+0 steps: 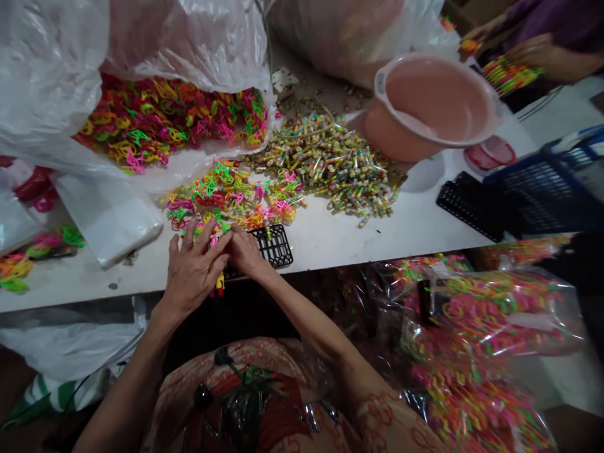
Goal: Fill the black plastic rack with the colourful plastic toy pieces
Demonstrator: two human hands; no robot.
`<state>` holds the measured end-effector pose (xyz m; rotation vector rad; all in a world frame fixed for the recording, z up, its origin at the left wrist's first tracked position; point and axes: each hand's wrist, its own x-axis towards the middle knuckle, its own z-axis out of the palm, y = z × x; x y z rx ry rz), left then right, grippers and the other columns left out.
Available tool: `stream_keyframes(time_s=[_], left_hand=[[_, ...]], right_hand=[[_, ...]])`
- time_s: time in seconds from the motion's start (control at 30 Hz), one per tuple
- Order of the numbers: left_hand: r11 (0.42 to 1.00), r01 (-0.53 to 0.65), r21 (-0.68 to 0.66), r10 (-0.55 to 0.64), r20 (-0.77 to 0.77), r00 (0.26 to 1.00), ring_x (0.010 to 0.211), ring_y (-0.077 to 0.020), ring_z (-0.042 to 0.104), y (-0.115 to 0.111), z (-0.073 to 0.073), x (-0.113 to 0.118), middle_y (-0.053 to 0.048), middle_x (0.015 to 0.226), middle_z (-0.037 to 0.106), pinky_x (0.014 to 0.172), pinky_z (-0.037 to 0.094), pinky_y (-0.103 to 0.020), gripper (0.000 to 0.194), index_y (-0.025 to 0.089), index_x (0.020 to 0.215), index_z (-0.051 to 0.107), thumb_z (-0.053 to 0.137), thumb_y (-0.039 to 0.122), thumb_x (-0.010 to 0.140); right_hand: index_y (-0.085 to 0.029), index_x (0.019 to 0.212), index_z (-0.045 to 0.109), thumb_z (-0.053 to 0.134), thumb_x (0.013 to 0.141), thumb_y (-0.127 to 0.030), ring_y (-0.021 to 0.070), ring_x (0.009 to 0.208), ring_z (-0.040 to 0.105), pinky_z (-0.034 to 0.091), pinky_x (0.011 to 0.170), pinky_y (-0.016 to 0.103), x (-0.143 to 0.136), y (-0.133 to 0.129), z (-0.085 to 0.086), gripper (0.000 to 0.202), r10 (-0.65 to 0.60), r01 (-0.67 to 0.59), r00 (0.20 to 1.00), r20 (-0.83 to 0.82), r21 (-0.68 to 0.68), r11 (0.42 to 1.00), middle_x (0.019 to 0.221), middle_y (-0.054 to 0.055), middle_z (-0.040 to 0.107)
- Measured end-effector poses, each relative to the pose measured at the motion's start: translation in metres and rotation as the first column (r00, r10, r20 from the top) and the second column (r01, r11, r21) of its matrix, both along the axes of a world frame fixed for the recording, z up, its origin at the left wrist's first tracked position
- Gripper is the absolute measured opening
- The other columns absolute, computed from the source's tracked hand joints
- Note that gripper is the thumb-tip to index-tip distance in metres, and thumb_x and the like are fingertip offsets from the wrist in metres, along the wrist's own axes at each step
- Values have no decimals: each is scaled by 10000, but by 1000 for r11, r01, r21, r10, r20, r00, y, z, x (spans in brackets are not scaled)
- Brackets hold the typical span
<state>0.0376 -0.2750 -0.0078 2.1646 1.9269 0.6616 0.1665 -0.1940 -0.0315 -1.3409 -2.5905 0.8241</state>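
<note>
A black plastic grid rack (275,245) lies at the table's front edge under both my hands, with its right end showing. My left hand (193,270) is over its left part, its outer fingers spread and its thumb and index finger close together. Red and yellow plastic pieces (219,284) show just below that thumb. Beside it, my right hand (246,250) bends over the rack with its fingers closed, their tips meeting the left hand's; what they grip is hidden. Right behind the hands lies a loose heap of bright plastic pieces (236,192) in pink, green, yellow and orange.
Small striped tubes (330,163) are piled behind the rack, near a pink basin (425,141). An open plastic bag (226,50) spills coloured pieces. Clear bags (113,220) lie left. A blue crate (542,182) and filled bags (509,308) are right; another person's hands (528,53) work behind.
</note>
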Motion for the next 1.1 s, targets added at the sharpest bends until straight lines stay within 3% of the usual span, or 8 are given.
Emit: stream_keyframes(time_s=[0.1,0.23,0.33,0.53,0.67,0.8,0.93,1.1], left_hand=[[998,-14,63,0,214,977,1477,-302,182,0,-3,-7,-3,1558,346,1176,133,-589,416,365,1346,536,398,423,958],[965,-143,219,-20,607,795,1474,-224,208,-5,1,-22,68,1576,300,1219,133,-447,444,390,1364,508,303,472,979],[950,-219,221,3,698,716,1445,-216,293,-11,7,-27,45,1519,416,1216,180,-426,454,373,1321,562,294,500,977],[919,-339,200,95,724,683,1385,-197,402,-23,6,-19,-5,1423,540,1201,232,-395,542,298,1282,611,199,496,991],[931,-292,220,114,583,804,1361,-203,433,-23,6,-14,-27,1428,534,1160,289,-416,535,295,1322,571,203,496,989],[989,-54,140,30,167,986,1432,-233,320,-18,9,-6,-42,1462,497,1171,176,-511,461,319,1359,520,285,448,984],[1000,2,31,0,-87,996,1453,-279,268,-12,7,1,-69,1494,448,1137,191,-569,409,318,1332,549,428,375,945],[996,-35,85,41,-66,997,1456,-259,263,-7,0,3,-55,1483,465,1118,265,-513,397,302,1316,567,431,337,944]], right_hand=[[-167,1041,647,577,868,-238,193,978,612,455,803,265,27,14,14,200,-92,92,996,11,6,996,1073,86,668],[-145,1070,621,537,875,-325,282,981,614,460,778,357,61,36,19,279,-323,319,939,118,51,946,1034,143,675],[-175,1050,617,550,827,-280,280,925,626,461,751,358,67,45,15,255,-386,385,914,122,32,922,975,121,688],[-186,952,588,585,641,-196,160,621,555,457,627,296,82,34,9,311,-530,445,771,-353,-296,845,689,-22,592],[-193,925,573,643,557,-233,87,505,449,397,498,235,87,-1,5,376,-631,290,597,-495,-601,745,720,-53,580],[-187,747,600,665,552,-261,81,493,431,358,459,217,70,-37,-1,218,-655,183,583,-480,-708,682,633,-60,554],[-186,698,614,652,592,-296,92,514,461,381,468,211,52,-51,-9,157,-621,103,605,-498,-725,681,598,-51,565],[-186,749,612,615,638,-317,100,581,490,416,540,217,50,-50,-16,172,-576,118,610,-545,-656,745,675,-39,590]])
